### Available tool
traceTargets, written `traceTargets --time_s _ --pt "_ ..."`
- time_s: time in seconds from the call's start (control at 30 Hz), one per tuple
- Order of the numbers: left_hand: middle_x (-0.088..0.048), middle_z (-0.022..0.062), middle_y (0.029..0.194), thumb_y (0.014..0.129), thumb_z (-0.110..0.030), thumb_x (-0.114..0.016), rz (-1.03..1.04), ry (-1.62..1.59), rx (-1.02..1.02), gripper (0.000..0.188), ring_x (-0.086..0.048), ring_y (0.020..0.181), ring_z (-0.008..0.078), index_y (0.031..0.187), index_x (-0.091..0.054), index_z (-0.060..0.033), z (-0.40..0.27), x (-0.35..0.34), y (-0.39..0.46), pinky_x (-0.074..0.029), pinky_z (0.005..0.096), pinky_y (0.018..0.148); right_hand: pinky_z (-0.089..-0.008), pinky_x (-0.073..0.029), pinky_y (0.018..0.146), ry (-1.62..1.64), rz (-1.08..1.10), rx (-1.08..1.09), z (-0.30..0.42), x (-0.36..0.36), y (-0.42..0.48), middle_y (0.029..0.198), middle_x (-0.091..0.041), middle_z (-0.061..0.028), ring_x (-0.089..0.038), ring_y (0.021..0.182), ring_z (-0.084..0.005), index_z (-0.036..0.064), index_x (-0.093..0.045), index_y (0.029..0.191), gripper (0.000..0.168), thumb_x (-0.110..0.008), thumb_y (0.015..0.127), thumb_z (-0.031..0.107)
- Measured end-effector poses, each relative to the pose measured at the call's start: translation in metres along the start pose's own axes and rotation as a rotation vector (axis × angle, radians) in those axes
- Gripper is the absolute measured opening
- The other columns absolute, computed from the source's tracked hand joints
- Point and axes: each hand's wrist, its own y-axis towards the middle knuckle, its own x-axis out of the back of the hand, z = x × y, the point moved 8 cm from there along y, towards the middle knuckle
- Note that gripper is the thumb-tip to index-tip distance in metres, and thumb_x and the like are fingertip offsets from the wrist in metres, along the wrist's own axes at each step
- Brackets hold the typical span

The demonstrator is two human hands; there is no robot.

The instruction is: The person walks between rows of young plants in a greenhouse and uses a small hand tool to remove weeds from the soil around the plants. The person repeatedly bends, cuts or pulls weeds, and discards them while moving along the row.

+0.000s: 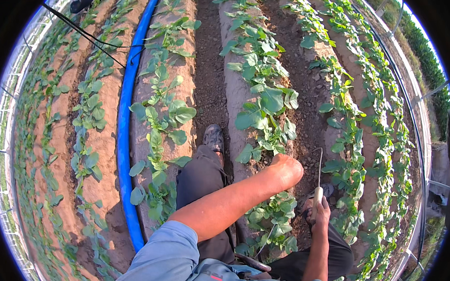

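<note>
My left arm reaches across to the middle row of leafy green seedlings (270,104). At its end my left hand (286,171) is bent down beside the leaves, over the soil. Its fingers are hidden from above, so whatever they touch or hold does not show. On the right, my right hand (320,211) grips the pale handle of a thin hooked metal hand tool (319,194). The tool's slender shaft points away from me and its bent tip is above the furrow (302,95), apart from the left hand.
A flat blue hose (124,145) runs lengthwise on the left, with black lines (84,31) crossing it at the top. My shoe (213,137) stands in the furrow between beds. More plant rows (90,112) lie on both sides. Metal framing (415,94) edges the right.
</note>
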Motion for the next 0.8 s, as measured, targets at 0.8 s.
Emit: traceTargets --time_s 0.8 --pt "-0.066 0.0154 0.075 0.072 -0.008 -0.059 -0.191 -0.036 -0.024 0.008 -0.068 0.071 0.0314 0.074 -0.064 -0.0028 0.009 0.043 -0.023 -0.054 0.0416 0.060 -0.0233 -0.041 0.039 0.089 -0.128 0.327 0.045 -0.066 -0.016 0.070 -0.055 -0.0051 -0.051 0.048 -0.0108 0.006 -0.031 0.143 0.056 -0.055 0.093 0.017"
